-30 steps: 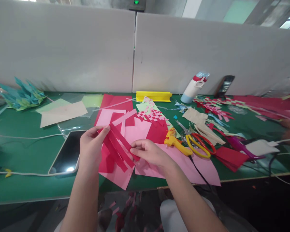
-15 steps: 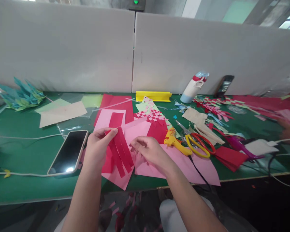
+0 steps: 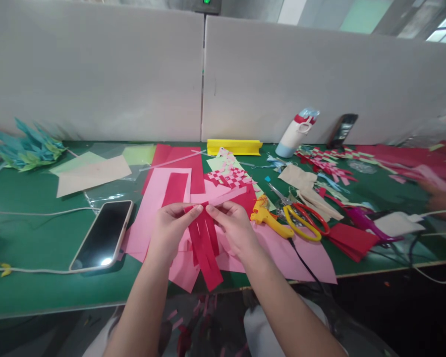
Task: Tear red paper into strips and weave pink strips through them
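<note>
Both hands pinch the top of a red piece of paper (image 3: pixel 203 243) cut into hanging strips. My left hand (image 3: pixel 171 225) is closed on its upper left side, thumb in front. My right hand (image 3: pixel 232 225) is closed on the upper right side, its thumb close to the left thumb. A thin pale pink paper strip (image 3: pixel 228 196) slants up to the right from between the fingertips; which fingers hold it I cannot tell. Pink paper sheets (image 3: pixel 154 198) and a red sheet (image 3: pixel 191 171) lie beneath and behind. Woven red and pink checkered paper (image 3: pixel 230 177) sits just beyond my right hand.
To the right lie a yellow glue gun (image 3: pixel 269 218), scissors (image 3: pixel 301 218) and folded red paper (image 3: pixel 351 240). A phone (image 3: pixel 102 235) lies left. A bottle (image 3: pixel 297 134) and a yellow folded piece (image 3: pixel 234 147) stand by the white partition (image 3: pixel 134 74). Another person's hand (image 3: pixel 444 201) shows far right.
My right hand has moved up and left to grip the red paper beside my left hand. The left hand has shifted right with the paper, whose strips now hang spread differently.
</note>
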A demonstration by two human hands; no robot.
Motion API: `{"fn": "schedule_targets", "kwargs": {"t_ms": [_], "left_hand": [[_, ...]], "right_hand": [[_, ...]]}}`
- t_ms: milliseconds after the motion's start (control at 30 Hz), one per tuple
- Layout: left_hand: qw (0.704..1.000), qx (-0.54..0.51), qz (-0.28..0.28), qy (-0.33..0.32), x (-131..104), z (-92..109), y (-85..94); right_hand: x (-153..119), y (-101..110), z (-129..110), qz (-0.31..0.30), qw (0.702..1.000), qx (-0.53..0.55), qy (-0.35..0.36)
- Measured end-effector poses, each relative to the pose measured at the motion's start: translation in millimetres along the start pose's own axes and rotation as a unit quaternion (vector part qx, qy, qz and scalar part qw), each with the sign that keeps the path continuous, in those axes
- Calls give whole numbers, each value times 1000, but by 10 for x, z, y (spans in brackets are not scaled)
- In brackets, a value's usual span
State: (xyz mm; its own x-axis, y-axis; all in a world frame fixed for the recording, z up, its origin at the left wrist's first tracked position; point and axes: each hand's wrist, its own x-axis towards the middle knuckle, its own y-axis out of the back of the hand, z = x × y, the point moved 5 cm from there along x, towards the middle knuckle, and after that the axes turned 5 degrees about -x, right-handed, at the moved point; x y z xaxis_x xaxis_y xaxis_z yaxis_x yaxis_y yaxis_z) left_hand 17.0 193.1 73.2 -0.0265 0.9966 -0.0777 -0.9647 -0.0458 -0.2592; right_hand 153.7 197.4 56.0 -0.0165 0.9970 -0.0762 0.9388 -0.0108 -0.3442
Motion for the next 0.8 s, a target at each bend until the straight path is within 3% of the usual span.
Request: {"fn": "schedule_targets", "kwargs": {"t_ms": [433, 800], "left_hand": [[994, 100, -26, 31, -25, 16, 3], [997, 52, -32, 53, -18, -39, -15]], "right_hand": [[35, 53, -7, 41, 999, -9, 26], [36, 55, -9, 36, 999, -11, 16]]}}
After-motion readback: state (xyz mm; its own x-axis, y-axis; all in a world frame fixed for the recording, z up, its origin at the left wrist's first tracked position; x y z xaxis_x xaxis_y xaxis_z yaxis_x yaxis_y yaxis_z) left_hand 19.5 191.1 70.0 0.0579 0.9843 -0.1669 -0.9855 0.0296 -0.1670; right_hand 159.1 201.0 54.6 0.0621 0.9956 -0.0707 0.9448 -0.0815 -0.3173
